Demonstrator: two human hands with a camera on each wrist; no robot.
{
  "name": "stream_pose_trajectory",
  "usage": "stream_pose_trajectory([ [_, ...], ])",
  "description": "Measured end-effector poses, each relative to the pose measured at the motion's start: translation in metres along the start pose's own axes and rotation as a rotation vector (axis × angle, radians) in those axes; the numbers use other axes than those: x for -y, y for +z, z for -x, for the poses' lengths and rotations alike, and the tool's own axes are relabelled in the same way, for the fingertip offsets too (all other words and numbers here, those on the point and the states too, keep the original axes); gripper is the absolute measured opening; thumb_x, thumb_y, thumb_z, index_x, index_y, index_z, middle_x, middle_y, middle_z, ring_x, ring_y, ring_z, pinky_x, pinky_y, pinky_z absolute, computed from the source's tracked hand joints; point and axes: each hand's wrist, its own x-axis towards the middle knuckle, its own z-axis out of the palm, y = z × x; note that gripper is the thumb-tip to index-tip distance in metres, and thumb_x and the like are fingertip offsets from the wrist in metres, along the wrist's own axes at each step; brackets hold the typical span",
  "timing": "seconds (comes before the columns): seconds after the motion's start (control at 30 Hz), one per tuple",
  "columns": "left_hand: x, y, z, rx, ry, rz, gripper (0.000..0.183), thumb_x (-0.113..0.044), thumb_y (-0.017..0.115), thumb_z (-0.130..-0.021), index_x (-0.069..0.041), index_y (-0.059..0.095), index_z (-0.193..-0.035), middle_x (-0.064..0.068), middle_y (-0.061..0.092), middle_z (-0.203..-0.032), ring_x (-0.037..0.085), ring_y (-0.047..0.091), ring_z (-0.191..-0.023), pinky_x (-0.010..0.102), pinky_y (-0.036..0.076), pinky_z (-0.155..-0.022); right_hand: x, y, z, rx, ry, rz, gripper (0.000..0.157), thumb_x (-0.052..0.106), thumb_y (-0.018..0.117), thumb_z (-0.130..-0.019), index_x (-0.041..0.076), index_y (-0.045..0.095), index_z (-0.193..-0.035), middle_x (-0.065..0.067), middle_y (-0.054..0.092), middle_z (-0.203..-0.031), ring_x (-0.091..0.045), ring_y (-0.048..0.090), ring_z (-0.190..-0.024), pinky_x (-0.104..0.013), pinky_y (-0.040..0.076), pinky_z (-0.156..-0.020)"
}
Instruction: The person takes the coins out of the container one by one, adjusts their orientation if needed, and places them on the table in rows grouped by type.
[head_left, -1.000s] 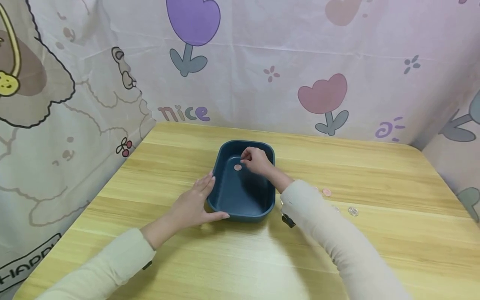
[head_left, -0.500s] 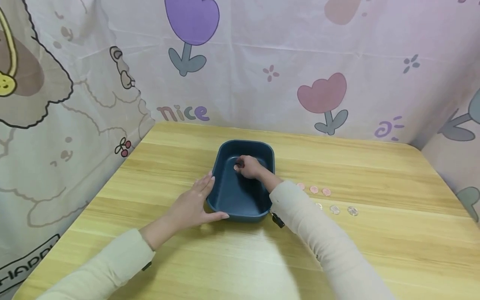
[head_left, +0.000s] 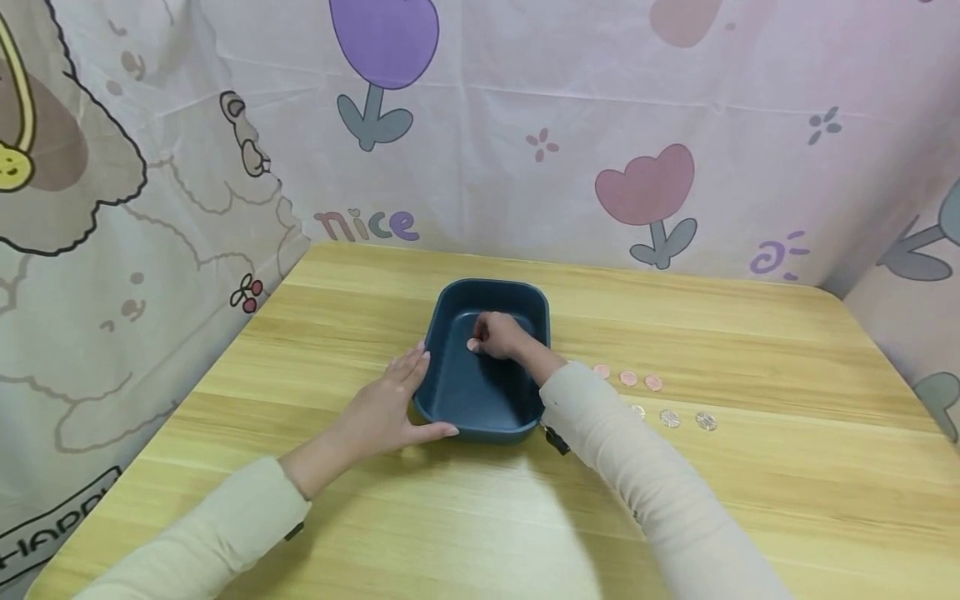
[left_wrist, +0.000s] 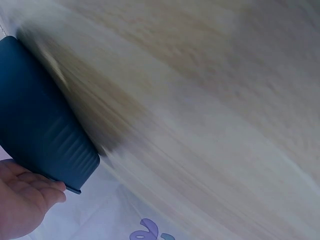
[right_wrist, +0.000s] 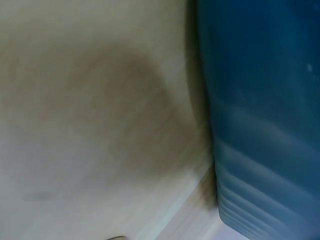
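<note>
A dark blue rectangular box (head_left: 487,429) stands on the wooden table, seen from above in the head view. My left hand (head_left: 386,408) rests against its near left corner, fingers fairly straight along the left wall and thumb along the front. Low inside the box, my right hand (head_left: 504,335) has its fingers curled at a copper-coloured coin (head_left: 473,344), which it seems to pinch; part of the coin is hidden by the fingertips. In the left wrist view, fingers touch the rim of the box (left_wrist: 45,120). Only the box's outer wall (right_wrist: 265,125) and table show in the right wrist view.
Right of the box lie copper-coloured coins (head_left: 627,378) in a row, with silver-coloured coins (head_left: 670,419) in a nearer row. The right sleeve (head_left: 600,417) partly covers these rows. A patterned cloth (head_left: 510,192) hangs behind the table (head_left: 750,350).
My right hand has lowered into the box and reached the coin, which has shifted slightly toward me. More coins show beside the right sleeve. The left hand stays in place.
</note>
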Motion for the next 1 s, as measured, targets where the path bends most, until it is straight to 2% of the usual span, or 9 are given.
stream_pose_trajectory([
  [0.3, 0.000, -0.001, -0.001, 0.000, 0.005, 0.006, 0.102, -0.065, 0.063, -0.073, 0.007, 0.035, -0.139, 0.022, 0.027, -0.149, 0.036, 0.031, -0.136, 0.050, 0.036, -0.105, 0.006, -0.001, 0.004, 0.103, -0.033, 0.111, 0.018, 0.017, 0.056, -0.093, 0.002, 0.059, -0.103, -0.011, 0.061, -0.093, -0.018, 0.052, -0.077, -0.028, 0.046, -0.073],
  [0.5, 0.000, -0.001, -0.001, 0.002, 0.001, 0.003, 0.102, -0.066, 0.063, -0.073, 0.007, 0.035, -0.139, 0.022, 0.027, -0.149, 0.037, 0.032, -0.136, 0.050, 0.036, -0.105, 0.005, -0.002, 0.011, 0.120, -0.028, 0.136, 0.011, 0.012, 0.059, -0.090, 0.004, 0.058, -0.095, -0.008, 0.058, -0.086, -0.017, 0.050, -0.074, -0.024, 0.042, -0.065],
  [0.67, 0.000, 0.000, -0.001, 0.008, -0.010, 0.004, 0.102, -0.066, 0.063, -0.073, 0.006, 0.035, -0.139, 0.021, 0.027, -0.150, 0.039, 0.032, -0.135, 0.050, 0.038, -0.104, 0.002, -0.008, 0.020, 0.115, -0.065, 0.088, 0.010, 0.013, 0.063, -0.088, 0.004, 0.058, -0.086, -0.007, 0.058, -0.080, -0.016, 0.051, -0.071, -0.022, 0.042, -0.062],
  [0.83, 0.000, 0.000, 0.000, 0.004, -0.002, 0.000, 0.102, -0.066, 0.062, -0.073, 0.007, 0.034, -0.140, 0.021, 0.026, -0.150, 0.037, 0.031, -0.136, 0.050, 0.036, -0.106, -0.002, -0.017, 0.029, 0.044, -0.146, 0.063, 0.009, 0.002, 0.057, -0.087, 0.003, 0.061, -0.079, -0.008, 0.062, -0.076, -0.014, 0.054, -0.067, -0.022, 0.045, -0.062],
  [1.0, 0.000, 0.000, -0.001, 0.011, -0.007, 0.005, 0.102, -0.066, 0.062, -0.073, 0.007, 0.033, -0.140, 0.021, 0.026, -0.150, 0.037, 0.031, -0.137, 0.050, 0.035, -0.106, -0.001, -0.027, 0.038, 0.006, -0.156, -0.074, 0.012, 0.005, 0.056, -0.090, 0.001, 0.061, -0.079, -0.008, 0.061, -0.070, -0.011, 0.056, -0.058, -0.021, 0.047, -0.059],
])
